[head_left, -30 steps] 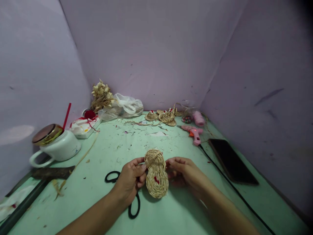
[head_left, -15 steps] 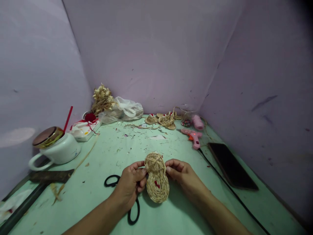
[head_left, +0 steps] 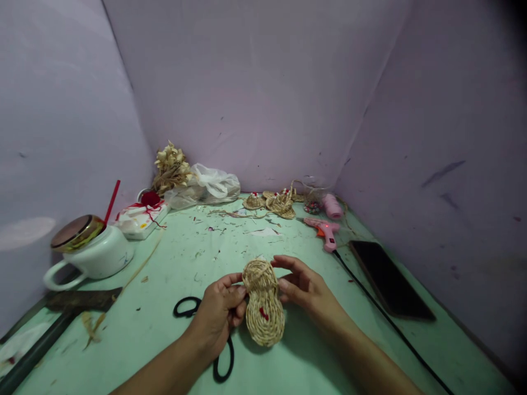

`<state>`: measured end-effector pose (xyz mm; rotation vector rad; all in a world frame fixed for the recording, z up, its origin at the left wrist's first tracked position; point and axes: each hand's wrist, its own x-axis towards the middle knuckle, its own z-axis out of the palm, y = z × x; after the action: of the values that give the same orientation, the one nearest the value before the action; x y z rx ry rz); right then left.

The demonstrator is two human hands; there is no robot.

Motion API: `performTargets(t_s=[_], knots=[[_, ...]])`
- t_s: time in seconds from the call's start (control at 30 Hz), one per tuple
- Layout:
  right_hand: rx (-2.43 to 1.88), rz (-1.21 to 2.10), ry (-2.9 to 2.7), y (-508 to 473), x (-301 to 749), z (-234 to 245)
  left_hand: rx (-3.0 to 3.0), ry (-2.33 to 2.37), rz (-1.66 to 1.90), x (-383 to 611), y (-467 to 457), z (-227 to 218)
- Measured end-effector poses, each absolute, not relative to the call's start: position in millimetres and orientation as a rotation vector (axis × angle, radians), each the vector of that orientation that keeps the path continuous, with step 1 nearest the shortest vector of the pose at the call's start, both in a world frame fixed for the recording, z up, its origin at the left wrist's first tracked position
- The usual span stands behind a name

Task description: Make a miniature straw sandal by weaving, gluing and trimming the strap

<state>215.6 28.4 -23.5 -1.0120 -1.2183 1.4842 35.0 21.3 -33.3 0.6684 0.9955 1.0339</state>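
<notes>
A small woven straw slipper (head_left: 265, 318) with a rounded toe, a narrow middle and a red mark on its sole is held above the table. My left hand (head_left: 222, 307) pinches its left edge between thumb and fingers. At the opposite edge is my right hand (head_left: 302, 288), its thumb beside the slipper's middle and its index finger stretched to the upper rim; the fingers are apart and seem to touch it only lightly. Black-handled scissors (head_left: 224, 366) lie under my left hand, their blades hidden.
A pink glue gun (head_left: 325, 229) with a lit red light trails a black cord past a phone (head_left: 389, 280). Several beaded straw slippers (head_left: 280, 203), a plastic bag (head_left: 212, 186) and pink thread (head_left: 331, 207) lie behind. Left are a white mug (head_left: 101, 255) and a hammer (head_left: 78, 302).
My right index finger has lifted away from the thumb and reached up to the slipper's upper rim. The slipper has shifted slightly lower in view, with my left hand still gripping it.
</notes>
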Motion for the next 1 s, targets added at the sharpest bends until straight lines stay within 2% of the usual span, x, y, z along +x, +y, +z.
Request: performTargets(t_s=[0.23, 0.37, 0.5, 0.57, 0.73, 1.0], knots=[[-1.037, 1.407, -1.371, 21, 210, -17, 0.729, 0.956, 0.993, 36, 21, -36], [-1.056, 1.286, -1.380, 21, 208, -21, 0.814, 1.197, 0.985, 34, 21, -26], [-1.165, 1.162, -1.420, 16, 204, -22, 1.338, 1.532, 1.331, 24, 18, 3], [-1.196, 1.199, -1.435, 10, 200, -20, 1.702, 1.543, 1.414, 22, 13, 17], [-1.104, 1.130, -1.499, -3, 189, -15, 2.147, 1.574, 1.172, 31, 2, 25], [-1.111, 0.901, -1.604, -9, 179, -23, 2.015, 1.755, 0.979, 38, 3, 11]])
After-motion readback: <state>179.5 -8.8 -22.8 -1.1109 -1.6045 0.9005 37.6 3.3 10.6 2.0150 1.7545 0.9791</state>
